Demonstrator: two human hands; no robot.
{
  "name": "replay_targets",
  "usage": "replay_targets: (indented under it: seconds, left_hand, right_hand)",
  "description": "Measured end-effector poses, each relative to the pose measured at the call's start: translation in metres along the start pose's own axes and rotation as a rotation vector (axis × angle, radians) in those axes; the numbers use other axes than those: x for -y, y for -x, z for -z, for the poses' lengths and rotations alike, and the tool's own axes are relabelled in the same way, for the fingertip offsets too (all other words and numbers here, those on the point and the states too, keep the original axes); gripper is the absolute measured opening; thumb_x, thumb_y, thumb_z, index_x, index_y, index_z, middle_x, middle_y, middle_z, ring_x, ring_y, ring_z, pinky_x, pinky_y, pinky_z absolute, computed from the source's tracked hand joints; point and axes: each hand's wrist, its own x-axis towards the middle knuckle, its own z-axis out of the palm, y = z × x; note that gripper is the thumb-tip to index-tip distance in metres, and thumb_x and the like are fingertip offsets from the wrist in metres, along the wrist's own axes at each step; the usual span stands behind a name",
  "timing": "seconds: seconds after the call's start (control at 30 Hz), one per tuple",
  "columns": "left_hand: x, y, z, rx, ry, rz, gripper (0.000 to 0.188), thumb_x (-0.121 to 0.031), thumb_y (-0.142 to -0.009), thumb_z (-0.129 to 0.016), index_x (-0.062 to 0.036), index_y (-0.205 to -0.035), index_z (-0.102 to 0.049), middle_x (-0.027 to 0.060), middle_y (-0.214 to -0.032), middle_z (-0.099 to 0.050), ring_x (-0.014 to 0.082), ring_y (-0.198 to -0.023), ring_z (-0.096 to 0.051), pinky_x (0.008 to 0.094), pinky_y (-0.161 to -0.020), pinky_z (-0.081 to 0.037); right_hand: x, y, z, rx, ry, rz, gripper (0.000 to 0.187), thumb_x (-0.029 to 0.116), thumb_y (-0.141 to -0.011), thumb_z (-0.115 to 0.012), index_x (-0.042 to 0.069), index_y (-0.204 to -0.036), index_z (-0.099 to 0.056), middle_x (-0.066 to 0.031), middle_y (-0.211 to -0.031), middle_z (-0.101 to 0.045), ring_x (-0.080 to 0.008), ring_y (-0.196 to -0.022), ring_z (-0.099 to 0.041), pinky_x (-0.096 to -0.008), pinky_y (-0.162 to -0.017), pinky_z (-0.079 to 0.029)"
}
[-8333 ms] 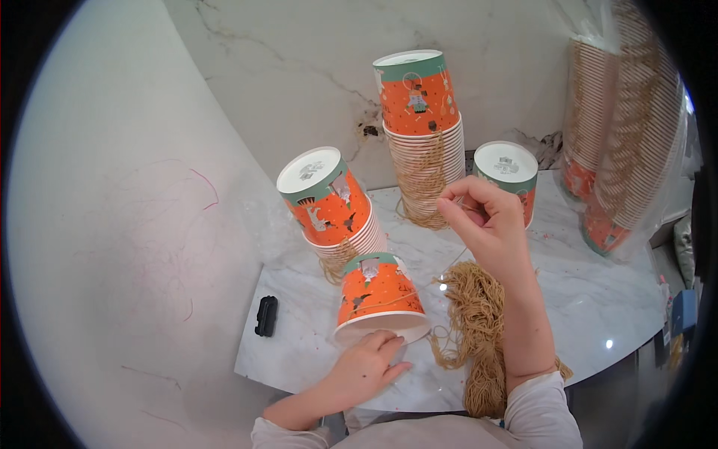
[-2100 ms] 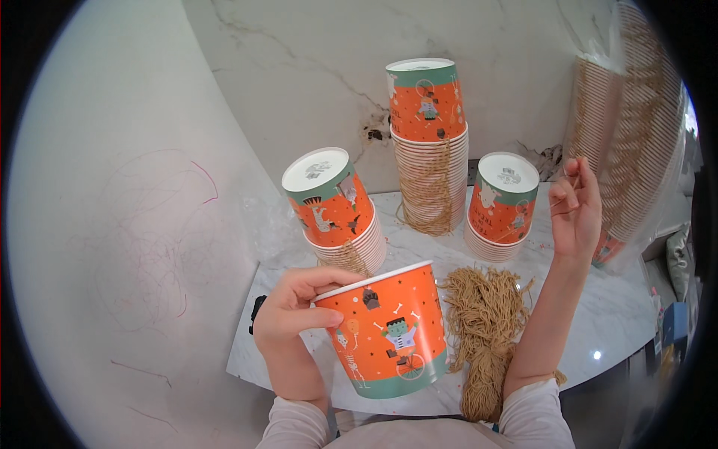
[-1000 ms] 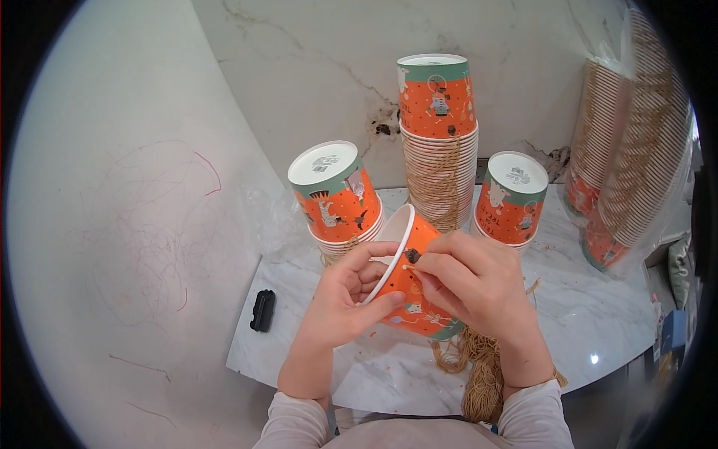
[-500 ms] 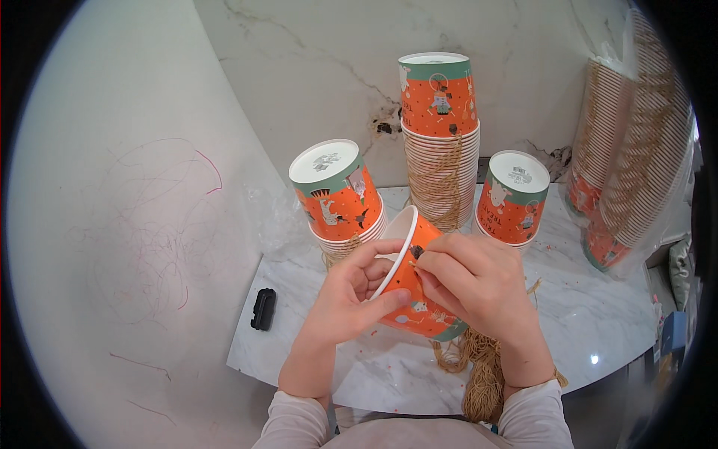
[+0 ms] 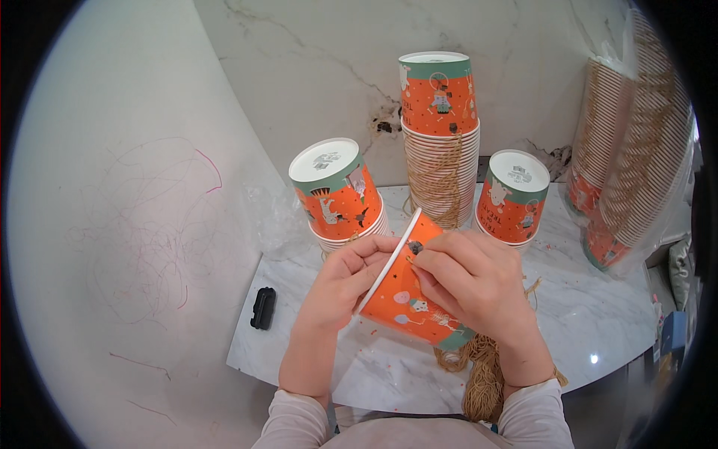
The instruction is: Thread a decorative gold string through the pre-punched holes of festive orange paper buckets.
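An orange paper cup (image 5: pixel 396 295) with a green base band and cartoon figures is held tilted, its white rim toward the left. The bent fingers of my left hand (image 5: pixel 336 280) reach in at the mouth, thumb and fingers close together; their tips are hidden behind the rim. My right hand (image 5: pixel 479 280) is closed in a pinch against the cup's outer wall, by a dark printed spot. A short bit of tan cord (image 5: pixel 410 260) shows at those fingertips. Below my right wrist hangs a thick bundle of tan cord (image 5: pixel 485 378) at the table's near edge.
Upside-down cup stacks stand behind: a short left one (image 5: pixel 329 191), a tall middle one (image 5: pixel 440 161) with cords down its side, and a right one (image 5: pixel 514 198). Bagged cups (image 5: pixel 636 165) lean at far right. A black case (image 5: pixel 262 308) lies on the marble table (image 5: pixel 621 314).
My left thumb has left the cup's outer wall and moved to the mouth side. The cup has turned, so its opening shows less. My right hand keeps its pinch in nearly the same place.
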Motion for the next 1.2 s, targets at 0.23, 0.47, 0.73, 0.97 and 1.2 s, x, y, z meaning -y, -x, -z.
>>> replay_targets:
  seconds: [0.23,0.47,0.73,0.97,1.2]
  left_hand:
    - [0.007,-0.008,0.007,0.024,0.030,0.032,0.020,-0.004,-0.102,-0.058,0.0041,-0.121,-0.061,0.0120,-0.114,-0.070,0.0144,-0.101,-0.070,0.0262,-0.087,-0.058]
    - [0.015,-0.009,0.004,-0.007,-0.045,-0.021,0.017,-0.005,-0.103,-0.057,0.0043,-0.117,-0.061,0.0091,-0.112,-0.070,0.0113,-0.100,-0.069,0.0243,-0.086,-0.057]
    - [0.017,-0.007,-0.013,-0.214,-0.568,-0.186,0.009,-0.004,-0.103,-0.056,0.0025,-0.107,-0.061,0.0059,-0.105,-0.067,0.0125,-0.095,-0.066,0.0283,-0.083,-0.057]
    - [0.011,-0.010,-0.028,-0.311,-1.053,-0.521,0.008,0.001,-0.099,-0.056,-0.0008,-0.104,-0.062,0.0128,-0.125,-0.062,0.0171,-0.098,-0.066,0.0292,-0.082,-0.056]
    - [0.010,-0.011,-0.024,-0.222,-1.224,-0.575,0.006,-0.001,-0.096,-0.061,-0.0017,-0.102,-0.063,0.0126,-0.105,-0.070,0.0252,-0.089,-0.070,0.0349,-0.076,-0.055]
  right_hand:
    - [0.000,0.000,-0.002,0.020,0.031,-0.025,0.022,0.010,-0.071,-0.079,0.008,-0.088,-0.065,-0.0024,-0.089,-0.065,-0.0207,-0.075,-0.067,-0.0326,-0.061,-0.054]
    - [0.001,-0.001,0.000,0.042,-0.033,-0.072,0.023,0.007,-0.072,-0.081,0.008,-0.090,-0.068,-0.0036,-0.089,-0.067,-0.0226,-0.074,-0.067,-0.0328,-0.061,-0.054]
    - [-0.017,0.006,0.000,0.229,-0.015,-0.190,0.018,0.007,-0.079,-0.074,0.007,-0.095,-0.066,-0.0047,-0.089,-0.064,-0.0256,-0.074,-0.066,-0.0362,-0.061,-0.051]
    - [-0.020,0.005,-0.003,0.221,-0.017,-0.253,0.015,0.005,-0.081,-0.071,0.006,-0.095,-0.064,-0.0069,-0.085,-0.064,-0.0269,-0.074,-0.065,-0.0359,-0.062,-0.051]
    - [-0.024,0.006,-0.005,0.245,-0.409,-0.463,0.013,0.008,-0.086,-0.068,0.002,-0.096,-0.063,-0.0135,-0.080,-0.067,-0.0293,-0.073,-0.068,-0.0382,-0.065,-0.054]
